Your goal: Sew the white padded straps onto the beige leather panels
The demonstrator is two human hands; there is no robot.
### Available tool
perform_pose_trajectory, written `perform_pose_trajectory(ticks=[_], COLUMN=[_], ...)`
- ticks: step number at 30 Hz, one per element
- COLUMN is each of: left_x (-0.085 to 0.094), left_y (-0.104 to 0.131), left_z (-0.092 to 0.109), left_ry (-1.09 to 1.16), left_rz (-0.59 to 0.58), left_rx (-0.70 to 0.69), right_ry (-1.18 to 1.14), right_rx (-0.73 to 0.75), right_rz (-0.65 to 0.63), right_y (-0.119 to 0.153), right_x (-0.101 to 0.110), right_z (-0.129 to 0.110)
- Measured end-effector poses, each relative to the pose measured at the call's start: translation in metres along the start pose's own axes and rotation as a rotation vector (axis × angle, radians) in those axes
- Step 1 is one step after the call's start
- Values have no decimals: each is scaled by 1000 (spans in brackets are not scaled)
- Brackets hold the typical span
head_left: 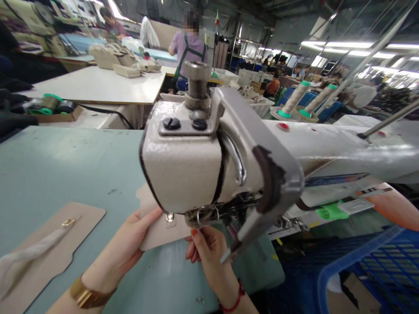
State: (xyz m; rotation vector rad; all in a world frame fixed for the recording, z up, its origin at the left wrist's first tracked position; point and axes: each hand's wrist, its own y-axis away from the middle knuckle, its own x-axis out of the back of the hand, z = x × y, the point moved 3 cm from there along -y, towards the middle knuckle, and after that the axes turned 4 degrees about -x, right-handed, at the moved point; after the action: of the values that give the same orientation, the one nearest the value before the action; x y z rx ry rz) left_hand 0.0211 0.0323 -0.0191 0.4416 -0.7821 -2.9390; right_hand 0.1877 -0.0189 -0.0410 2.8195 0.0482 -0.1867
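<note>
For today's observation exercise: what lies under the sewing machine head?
A beige leather piece held by the left hand and right hand; the needle point is hidden by the sewing machine head.

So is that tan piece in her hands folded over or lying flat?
Flat: the tan piece lies spread on the table, left hand pinching its edge, under the sewing machine.

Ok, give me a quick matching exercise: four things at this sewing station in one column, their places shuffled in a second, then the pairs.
Things:
1. beige panel
2. second panel
3. thread cones
4. blue crate

Places:
A. behind the machine arm, far right
B. lying on the table, far left
C. lower right, beside the table
D. under the machine head, held by the left hand and right hand

Pairs: 1-D, 2-B, 3-A, 4-C
</note>
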Motion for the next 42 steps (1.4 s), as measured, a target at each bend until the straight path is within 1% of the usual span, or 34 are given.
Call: perform_pose_trajectory(ticks=[3,5,6,8,10,13,17,21,23,26,30,33,35,38,40,42], left_x=[5,6,6,5,6,9,11,11,12,16,17,17,15,12,11,12], left_y=[-2,0,1,5,6,4,1,0,-1,-6,-11,-11,-9,-8,-9,-11], left_z=[-6,-4,-2,3,9,13,14,13,13,12,13,15,17,22,26,28], left_ry=[67,50,24,-68,-188,-351,-442,-438,-448,-466,-478,-477,-474,-490,-493,-484], left_rz=[-67,-120,-168,-276,-360,-404,-417,-435,-424,-395,-423,-379,-365,-336,-338,-348], left_rx=[31,73,96,109,74,30,-11,-47,-62,-62,-70,-49,-48,-59,-54,-66], right_ry=[15,22,28,38,28,-17,-62,-79,-82,-76,-58,-11,-3,-48,-84,-97], right_rx=[8,2,-2,-13,-27,-32,-40,-37,-31,-41,-43,-25,-17,-40,-65,-73], right_rz=[18,34,36,17,-13,-18,0,41,55,54,92,105,98,68,48,46], right_y=[-1,-1,-1,0,2,3,4,4,4,4,5,4,1,-7,-13,-15], right_x=[-1,-1,-2,-6,-11,-16,-20,-20,-21,-22,-24,-25,-27,-32,-37,-39], right_z=[3,6,6,6,5,2,0,0,-2,-6,-14,-16,-13,-1,5,6])
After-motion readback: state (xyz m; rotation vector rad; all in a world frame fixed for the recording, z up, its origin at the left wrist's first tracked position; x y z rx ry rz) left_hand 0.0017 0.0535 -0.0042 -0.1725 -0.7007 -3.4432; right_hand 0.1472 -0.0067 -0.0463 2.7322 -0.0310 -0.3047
